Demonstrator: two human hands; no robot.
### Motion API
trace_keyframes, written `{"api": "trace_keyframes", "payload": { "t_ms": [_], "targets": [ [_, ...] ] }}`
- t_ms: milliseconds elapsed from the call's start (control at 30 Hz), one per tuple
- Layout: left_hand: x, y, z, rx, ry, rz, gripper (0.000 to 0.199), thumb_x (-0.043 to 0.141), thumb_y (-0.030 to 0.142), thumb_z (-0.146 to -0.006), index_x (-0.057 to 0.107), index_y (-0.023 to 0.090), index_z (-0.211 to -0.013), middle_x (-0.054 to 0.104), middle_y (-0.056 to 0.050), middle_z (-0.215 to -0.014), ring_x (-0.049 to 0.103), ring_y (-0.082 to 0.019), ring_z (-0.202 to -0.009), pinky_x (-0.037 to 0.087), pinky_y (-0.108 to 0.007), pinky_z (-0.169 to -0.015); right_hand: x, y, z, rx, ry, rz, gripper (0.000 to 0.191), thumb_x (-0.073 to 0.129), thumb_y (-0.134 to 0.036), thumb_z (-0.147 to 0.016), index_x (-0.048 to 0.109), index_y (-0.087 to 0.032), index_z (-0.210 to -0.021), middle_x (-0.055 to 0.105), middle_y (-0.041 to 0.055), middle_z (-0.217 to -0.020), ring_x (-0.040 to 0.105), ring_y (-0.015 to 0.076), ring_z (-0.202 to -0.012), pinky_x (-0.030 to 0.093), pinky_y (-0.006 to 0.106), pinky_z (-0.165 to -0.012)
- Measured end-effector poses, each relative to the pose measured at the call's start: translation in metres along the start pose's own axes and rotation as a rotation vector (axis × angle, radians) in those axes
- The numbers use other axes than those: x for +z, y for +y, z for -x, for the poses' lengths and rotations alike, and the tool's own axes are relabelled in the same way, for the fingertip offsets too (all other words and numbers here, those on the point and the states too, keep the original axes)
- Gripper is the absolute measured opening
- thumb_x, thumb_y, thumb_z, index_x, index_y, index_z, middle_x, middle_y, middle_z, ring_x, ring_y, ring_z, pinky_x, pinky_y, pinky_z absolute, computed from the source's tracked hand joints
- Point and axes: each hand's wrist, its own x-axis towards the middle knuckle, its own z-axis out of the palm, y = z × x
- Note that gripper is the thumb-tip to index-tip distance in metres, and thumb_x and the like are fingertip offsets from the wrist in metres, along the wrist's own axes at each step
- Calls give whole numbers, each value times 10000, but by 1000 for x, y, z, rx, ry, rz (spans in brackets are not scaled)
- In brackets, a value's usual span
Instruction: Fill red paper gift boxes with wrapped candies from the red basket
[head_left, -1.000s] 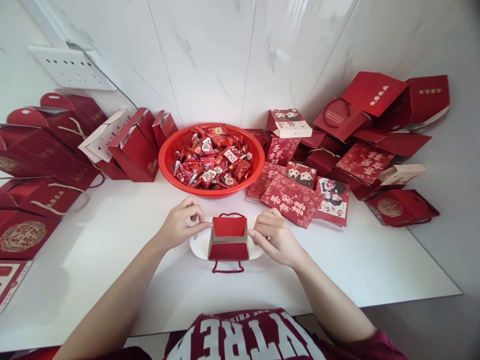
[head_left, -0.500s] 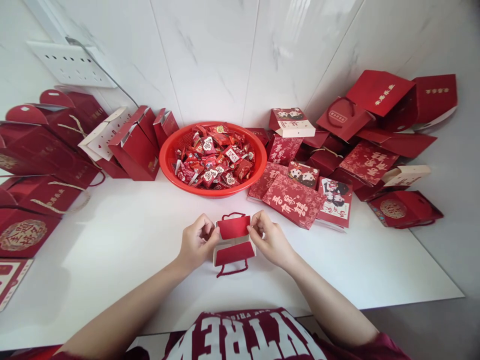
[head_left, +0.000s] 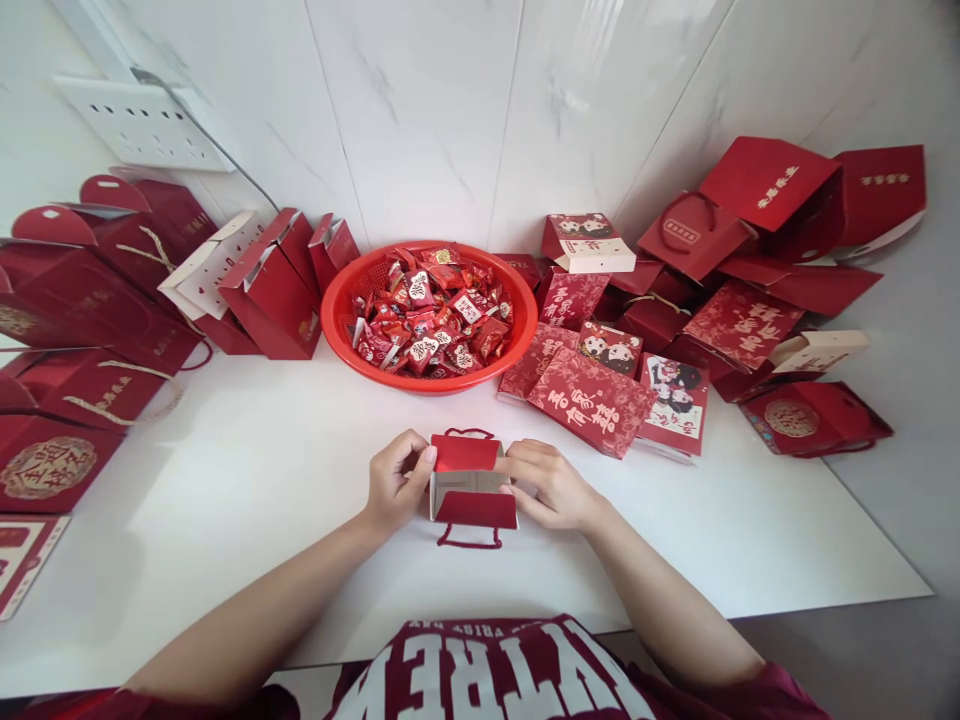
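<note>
A small red box (head_left: 477,509) with white inner sides stands on the table with its top flaps apart and a dark red cord handle at its front and back. My left hand (head_left: 399,480) pinches the box's back left corner between thumb and fingers. On the other side, my right hand (head_left: 551,484) touches the right edge, its fingers reaching over the opening and partly hiding that side. Behind the box is a red plastic basket (head_left: 429,384) full of wrapped candies (head_left: 431,315).
Red boxes (head_left: 277,300) and bags with rope handles (head_left: 97,385) stand at the left. More red boxes (head_left: 592,402) lie in a pile at the right, up to the wall. A socket strip (head_left: 142,122) with a cable is at the upper left.
My right hand has shifted from pinching the back right corner to reaching over the box's right edge. The box has turned slightly, and its opening shows wider. My left hand still holds it.
</note>
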Motion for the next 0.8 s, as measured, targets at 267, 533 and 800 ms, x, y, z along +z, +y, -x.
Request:
{"api": "trace_keyframes", "payload": {
  "t_ms": [267, 533, 800],
  "targets": [
    [-4, 2, -2, 118, -72, -28, 291, 546, 260, -919, 479, 202, -1197, 404, 63, -680, 404, -101, -536, 357, -223, -525, 8, -12, -4, 348, 39, -56, 527, 407, -306, -1017, 327, -249, -1535, 592, -21, -719, 539, 131, -605, 464, 247, -685],
    [-14, 13, -9, 89, -167, -153, 517, 507, 189, -912, 452, 207, -1425, 424, 58, -698, 410, -92, -538, 382, -212, -544, -20, -27, -40, 532, -227, 175, 610, 460, -290, -967, 310, -223, -1554, 652, -31, -636, 563, 156, -546, 369, 250, -566],
    [-7, 32, -16, -63, -114, -260, 226, 547, 269, -904, 708, 182, -1037, 583, -91, -1075, 568, -242, -1037, 443, -370, -934, -11, -15, -57, 660, -172, 216, 226, 550, -316, -938, 755, -266, -1021, 724, 20, -721, 646, 187, -662, 365, 261, -588]
  ]
}}
